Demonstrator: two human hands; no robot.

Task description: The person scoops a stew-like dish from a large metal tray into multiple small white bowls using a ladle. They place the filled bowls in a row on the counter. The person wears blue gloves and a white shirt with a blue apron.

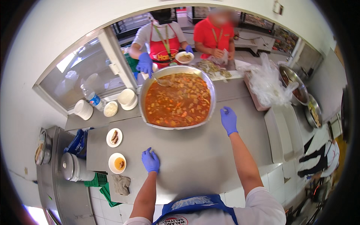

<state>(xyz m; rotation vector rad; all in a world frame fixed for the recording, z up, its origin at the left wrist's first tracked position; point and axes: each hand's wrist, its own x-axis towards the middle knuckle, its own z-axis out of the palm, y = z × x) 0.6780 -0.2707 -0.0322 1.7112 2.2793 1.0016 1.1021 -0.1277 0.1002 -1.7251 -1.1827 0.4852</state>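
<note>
My left hand (150, 160), in a blue glove, is over the steel table (194, 157) with its fingers a little apart and nothing in it. To the right of a large metal basin (213, 105) is my right hand (229, 120), also gloved, its fingers curled and apart from the rim; whether they enclose something small is unclear. Chunky reddish-brown stew (177, 104) fills much of the basin. Across from me, a co-worker's gloved hand (144, 63) holds a ladle (159, 81) in the stew, while their other hand (189, 49) holds a bowl of food (184, 58).
Left of me are a plate with food (114, 137), a bowl of broth (117, 163) and a cloth (121, 184). Stacked bowls (83, 109) and a plastic bottle (92, 97) line the counter. A deep tray (284, 133) and plastic bags (267, 81) lie right. Another person (215, 38) handles a bag.
</note>
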